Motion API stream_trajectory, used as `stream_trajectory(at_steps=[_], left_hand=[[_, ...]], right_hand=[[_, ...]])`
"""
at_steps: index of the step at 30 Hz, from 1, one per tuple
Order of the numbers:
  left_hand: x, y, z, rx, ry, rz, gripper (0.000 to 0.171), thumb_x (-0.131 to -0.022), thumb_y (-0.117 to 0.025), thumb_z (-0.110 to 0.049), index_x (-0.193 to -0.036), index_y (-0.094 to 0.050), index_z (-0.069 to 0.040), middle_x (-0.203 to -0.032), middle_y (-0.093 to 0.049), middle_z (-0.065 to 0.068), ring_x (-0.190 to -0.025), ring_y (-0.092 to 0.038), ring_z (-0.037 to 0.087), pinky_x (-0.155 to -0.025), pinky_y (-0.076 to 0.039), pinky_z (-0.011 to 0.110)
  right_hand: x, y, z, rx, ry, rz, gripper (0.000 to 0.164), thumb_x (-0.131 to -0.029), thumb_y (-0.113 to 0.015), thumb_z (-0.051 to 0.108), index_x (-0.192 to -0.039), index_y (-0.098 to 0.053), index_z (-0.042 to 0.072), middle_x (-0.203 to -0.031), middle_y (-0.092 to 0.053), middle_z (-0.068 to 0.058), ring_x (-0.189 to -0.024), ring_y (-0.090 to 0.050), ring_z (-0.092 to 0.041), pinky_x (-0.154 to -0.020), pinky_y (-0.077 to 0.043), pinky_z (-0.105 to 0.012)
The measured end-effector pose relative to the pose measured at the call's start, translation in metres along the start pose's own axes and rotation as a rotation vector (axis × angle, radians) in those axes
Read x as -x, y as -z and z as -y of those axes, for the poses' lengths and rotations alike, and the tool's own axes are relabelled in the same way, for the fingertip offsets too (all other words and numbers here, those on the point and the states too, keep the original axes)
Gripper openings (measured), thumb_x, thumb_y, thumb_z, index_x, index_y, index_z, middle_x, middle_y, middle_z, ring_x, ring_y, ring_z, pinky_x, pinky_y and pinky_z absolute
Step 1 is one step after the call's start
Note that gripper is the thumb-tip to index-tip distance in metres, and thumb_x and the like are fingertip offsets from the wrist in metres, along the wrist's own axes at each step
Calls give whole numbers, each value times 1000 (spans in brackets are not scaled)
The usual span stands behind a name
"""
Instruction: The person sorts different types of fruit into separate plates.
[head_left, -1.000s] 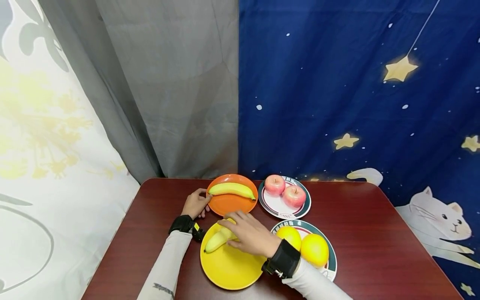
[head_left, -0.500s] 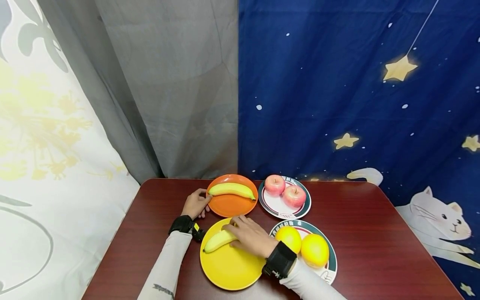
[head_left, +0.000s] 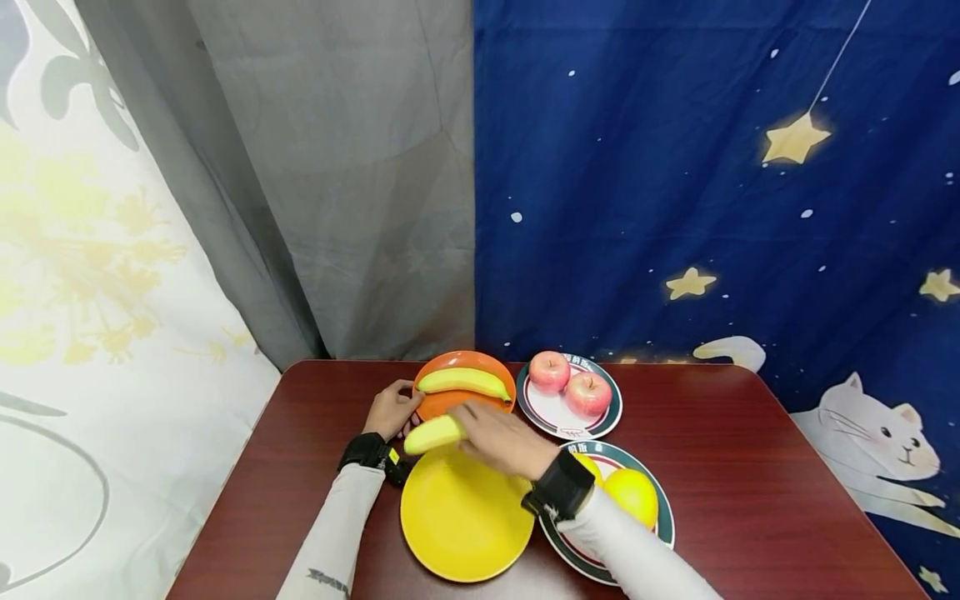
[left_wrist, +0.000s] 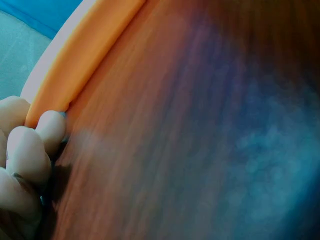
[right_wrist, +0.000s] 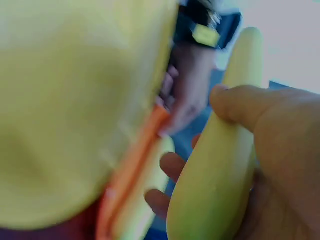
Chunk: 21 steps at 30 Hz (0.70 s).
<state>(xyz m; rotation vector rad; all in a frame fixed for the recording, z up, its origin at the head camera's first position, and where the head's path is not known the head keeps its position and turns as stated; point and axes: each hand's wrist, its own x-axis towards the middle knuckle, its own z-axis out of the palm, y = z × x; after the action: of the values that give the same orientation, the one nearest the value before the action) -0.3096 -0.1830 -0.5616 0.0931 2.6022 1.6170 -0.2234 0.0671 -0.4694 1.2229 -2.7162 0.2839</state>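
Note:
My right hand (head_left: 502, 437) grips a yellow banana (head_left: 435, 434), raised over the far edge of the yellow plate (head_left: 465, 533). In the right wrist view the thumb lies across the held banana (right_wrist: 215, 165), with the fingers round its other side. At the left of the orange plate (head_left: 442, 407), my left hand (head_left: 393, 410) pinches the rim; the left wrist view has its fingers (left_wrist: 27, 152) right at the orange edge (left_wrist: 70, 75). A second banana (head_left: 465, 382) lies on that orange plate, whose near part is hidden behind my right hand.
Two apples (head_left: 588, 393) sit on a dark-rimmed white plate (head_left: 543, 417) at the back right. Nearer, another such plate (head_left: 664, 508) bears two round yellow fruits (head_left: 632, 497), partly covered by my right forearm. The brown table (head_left: 750, 483) ends at curtains behind.
The banana on the yellow plate has been lifted by my right hand and moved away from me, toward the orange plate. My left hand stays at the orange rim.

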Motion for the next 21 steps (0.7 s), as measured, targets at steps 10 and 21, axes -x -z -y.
stream_trajectory(at_steps=[10,21], left_hand=[[2,-6,-6,35,7,-9,36,-113,-49,-15,-145,-56,-1,-68,-67,9,-40,-53,15,-43,-46,26],[3,-2,-6,41,30,-14,40,-116,-46,-26,-145,-56,-1,-69,-68,10,-40,-53,15,-43,-45,26]], right_hand=[[-64,-10,-53,-14,-100,66,46,-105,-69,34,-144,-57,15,-128,-66,-12,-100,-66,-27,-94,-57,-42],[-74,-33,-59,45,-216,155,48,-102,-73,34,-144,-56,17,-125,-69,-13,-106,-68,-31,-96,-58,-45]])
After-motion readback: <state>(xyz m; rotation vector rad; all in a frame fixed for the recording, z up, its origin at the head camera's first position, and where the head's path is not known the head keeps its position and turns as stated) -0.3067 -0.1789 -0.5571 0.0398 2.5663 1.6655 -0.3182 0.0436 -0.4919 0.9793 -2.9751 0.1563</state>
